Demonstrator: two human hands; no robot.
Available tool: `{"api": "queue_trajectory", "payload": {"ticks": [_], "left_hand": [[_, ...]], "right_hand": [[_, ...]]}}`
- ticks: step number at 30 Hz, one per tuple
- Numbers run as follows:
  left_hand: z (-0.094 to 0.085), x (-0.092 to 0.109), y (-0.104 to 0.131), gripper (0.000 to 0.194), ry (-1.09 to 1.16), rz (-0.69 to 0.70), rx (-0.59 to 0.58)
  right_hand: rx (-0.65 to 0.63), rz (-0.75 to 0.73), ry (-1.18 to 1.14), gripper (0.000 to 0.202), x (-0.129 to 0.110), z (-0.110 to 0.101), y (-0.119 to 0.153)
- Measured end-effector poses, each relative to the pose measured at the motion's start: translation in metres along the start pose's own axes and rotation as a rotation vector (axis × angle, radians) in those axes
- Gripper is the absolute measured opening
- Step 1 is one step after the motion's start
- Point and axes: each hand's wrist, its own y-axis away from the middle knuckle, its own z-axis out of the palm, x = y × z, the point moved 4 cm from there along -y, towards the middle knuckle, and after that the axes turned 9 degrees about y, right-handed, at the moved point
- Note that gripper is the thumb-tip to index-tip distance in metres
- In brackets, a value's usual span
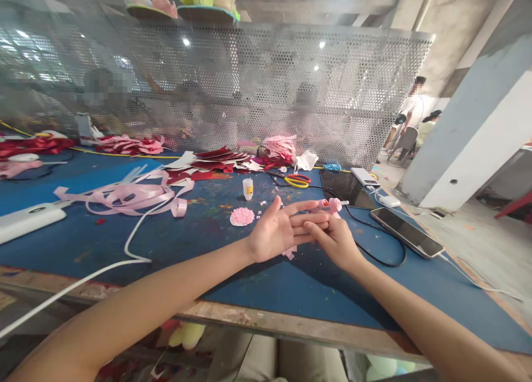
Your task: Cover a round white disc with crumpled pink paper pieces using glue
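My left hand (274, 232) lies palm up above the blue table, its fingers stretched to the right and nothing on the palm. Against those fingers my right hand (338, 240) is closed, the thumb pressed on them; anything small between them is hidden. Just beyond both hands shows a pink glue gun (334, 205) with a white glue stick out of its back; its front is hidden, and I cannot tell whether a hand touches it. A heap of small pink pieces (242, 216) and a small white bottle with a yellow label (248, 189) stand left of my hands.
Pink ribbon (124, 196) and a white power bank (31, 221) with cable lie left. Scissors (297, 180) and red and pink cut pieces (220, 159) are at the back, before a perforated screen (249, 88). A phone (407, 232) and black cord (386, 264) lie right.
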Motion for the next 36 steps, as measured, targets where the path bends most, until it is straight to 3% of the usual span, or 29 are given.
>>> {"api": "queue_trajectory", "payload": {"ticks": [6, 10, 16, 19, 22, 25, 36], "left_hand": [[0.005, -0.004, 0.000, 0.075, 0.216, -0.121, -0.055], [0.003, -0.006, 0.001, 0.076, 0.187, -0.157, -0.076], [-0.002, -0.006, 0.001, 0.075, 0.127, -0.213, -0.086], [-0.003, -0.005, 0.000, 0.078, 0.119, -0.211, -0.107], [-0.006, -0.005, -0.001, 0.078, 0.101, -0.198, -0.105], [-0.007, -0.006, -0.001, 0.078, 0.092, -0.205, -0.098], [-0.007, 0.001, 0.001, 0.085, 0.096, -0.210, -0.108]], "right_hand": [[0.076, 0.050, -0.089, 0.056, 0.004, 0.000, 0.003], [-0.002, 0.163, -0.267, 0.066, 0.010, 0.004, 0.003], [0.014, 0.100, -0.267, 0.050, 0.009, 0.001, 0.002], [0.045, 0.081, -0.261, 0.052, 0.006, 0.000, 0.003], [0.046, 0.156, -0.315, 0.057, 0.009, 0.003, 0.003], [0.015, 0.227, -0.382, 0.062, 0.012, 0.005, 0.003], [-0.161, 0.221, -0.542, 0.073, 0.003, 0.001, 0.000]]}}
